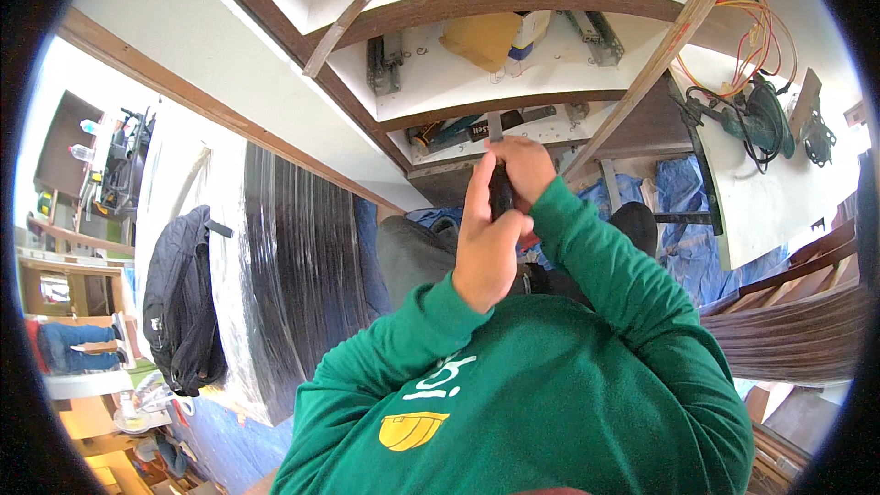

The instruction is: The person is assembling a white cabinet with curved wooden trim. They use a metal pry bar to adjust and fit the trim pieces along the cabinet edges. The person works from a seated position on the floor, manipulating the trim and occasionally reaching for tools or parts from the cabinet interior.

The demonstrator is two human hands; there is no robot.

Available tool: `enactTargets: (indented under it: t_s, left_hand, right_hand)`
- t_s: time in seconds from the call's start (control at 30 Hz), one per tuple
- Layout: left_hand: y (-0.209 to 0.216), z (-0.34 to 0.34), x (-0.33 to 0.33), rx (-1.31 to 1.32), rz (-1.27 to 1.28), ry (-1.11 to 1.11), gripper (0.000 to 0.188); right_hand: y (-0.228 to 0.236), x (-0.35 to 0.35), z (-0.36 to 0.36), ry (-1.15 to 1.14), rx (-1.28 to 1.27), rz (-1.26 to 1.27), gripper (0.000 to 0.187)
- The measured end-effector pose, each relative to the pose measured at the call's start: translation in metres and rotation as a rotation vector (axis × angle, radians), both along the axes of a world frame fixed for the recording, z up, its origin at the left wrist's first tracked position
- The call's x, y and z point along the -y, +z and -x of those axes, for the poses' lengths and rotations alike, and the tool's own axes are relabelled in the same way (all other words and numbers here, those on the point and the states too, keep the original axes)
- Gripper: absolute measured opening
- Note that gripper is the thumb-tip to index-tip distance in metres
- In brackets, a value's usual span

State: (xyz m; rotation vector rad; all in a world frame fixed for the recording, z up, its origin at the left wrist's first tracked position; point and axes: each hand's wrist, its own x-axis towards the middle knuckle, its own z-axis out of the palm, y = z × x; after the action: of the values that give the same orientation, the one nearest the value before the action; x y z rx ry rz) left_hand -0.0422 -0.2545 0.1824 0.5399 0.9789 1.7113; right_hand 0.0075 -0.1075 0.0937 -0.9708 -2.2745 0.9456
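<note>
Both my hands are together in front of my chest, around a black-handled tool with a flat metal blade (pixel 500 194). The grey blade points away from me, toward the lowest shelf edge. My left hand (pixel 486 252) is closed along the left side and near end of the handle. My right hand (pixel 527 168) wraps it from the right, nearer the blade. Beyond the blade, in the lowest compartment of the white cabinet with brown edging (pixel 513 96), lie a black box (pixel 484 131) and a yellow-and-black tool (pixel 424 134).
Metal slide brackets (pixel 385 64) and a yellow envelope (pixel 481 41) lie in the compartment above. A wooden strip (pixel 642 82) slants across the cabinet's right side. A green power tool (pixel 761 124) with a cord rests on the white board at right. A black backpack (pixel 183 302) is at left.
</note>
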Motion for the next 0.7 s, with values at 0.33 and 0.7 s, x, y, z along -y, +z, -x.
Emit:
enactTargets:
  t_s: [0.33, 0.7]
  left_hand:
    - [-0.02, -0.012, -0.068, -0.061, 0.002, -0.055, 0.069]
    - [-0.027, -0.033, -0.077, -0.323, -0.029, -0.15, 0.068]
  right_hand:
    - [-0.001, -0.059, -0.019, -0.28, -0.112, 0.169, 0.025]
    - [-0.024, -0.077, -0.058, -0.276, 0.077, -0.222, 0.033]
